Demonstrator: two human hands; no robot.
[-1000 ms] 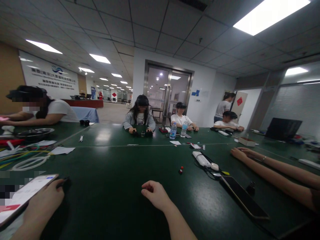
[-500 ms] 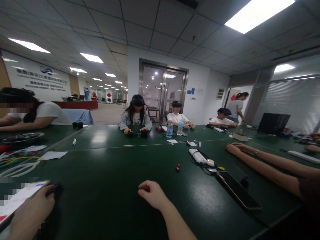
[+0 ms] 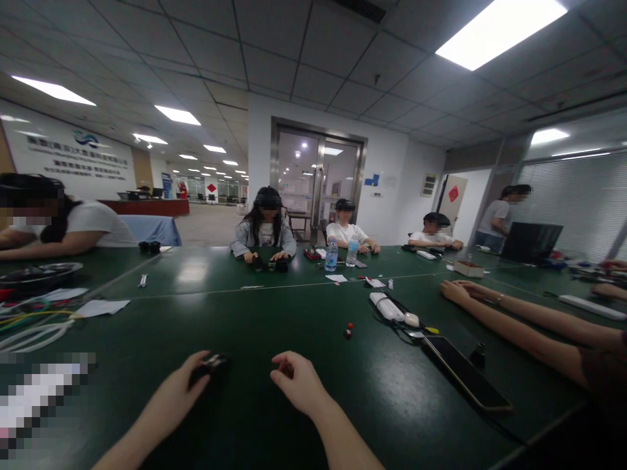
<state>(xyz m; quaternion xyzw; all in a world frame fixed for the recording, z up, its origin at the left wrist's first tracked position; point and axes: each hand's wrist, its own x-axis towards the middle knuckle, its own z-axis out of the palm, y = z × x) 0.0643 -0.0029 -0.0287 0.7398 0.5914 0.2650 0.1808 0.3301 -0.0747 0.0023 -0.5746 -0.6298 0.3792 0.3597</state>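
My left hand is closed around a small black object with a shiny patch on top. Its exact kind is blurred. Just above the green table, the object pokes out beyond my thumb and fingers. My right hand rests on the table to the right of it, fingers loosely curled, a gap between thumb and forefinger, nothing visible in it. At the lower left lies a phone-like device with a bright screen, blurred out by blocks.
A small red-topped item, a white power strip and a dark phone lie to the right. Another person's forearms rest beyond them. Cables and paper are at left; two water bottles stand farther back.
My left hand has moved right, from beside the bright-screened device toward my right hand, with the black object in it. My right hand has stayed put. A person at the back right has walked right.
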